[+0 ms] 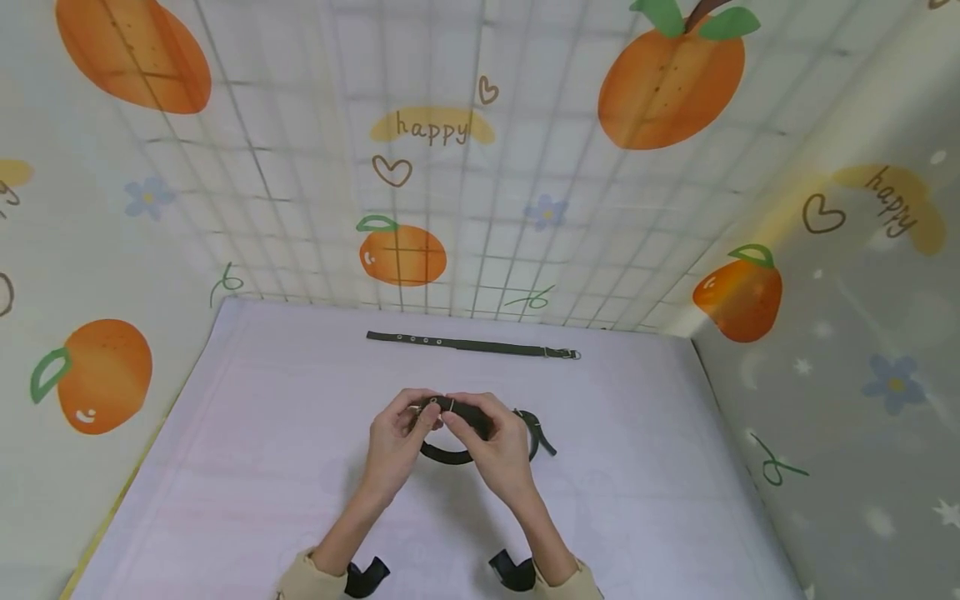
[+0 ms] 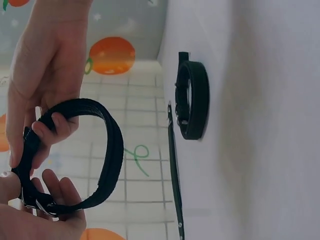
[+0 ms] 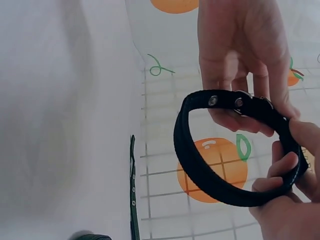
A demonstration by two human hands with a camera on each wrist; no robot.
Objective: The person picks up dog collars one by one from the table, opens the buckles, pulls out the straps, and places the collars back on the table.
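Both hands hold a dark collar (image 1: 448,457), bent into a loop above the table. The left hand (image 1: 393,433) pinches it near the metal buckle and ring; small metal eyelets show on the strap (image 3: 182,140) there in the right wrist view. With thumb and fingers, the right hand (image 1: 504,442) grips the band beside the left fingertips. In the left wrist view the loop (image 2: 115,150) hangs clear of the tabletop. A second dark collar (image 2: 200,100), closed in a ring with its strap end sticking out, lies on the table beyond the right hand.
A third collar (image 1: 495,347) lies stretched out near the table's back edge, buckle to the right. The white tabletop (image 1: 247,467) meets a grid wall behind a fruit-printed sheet (image 1: 300,208). Black curved pieces (image 1: 367,577) sit at both wrists.
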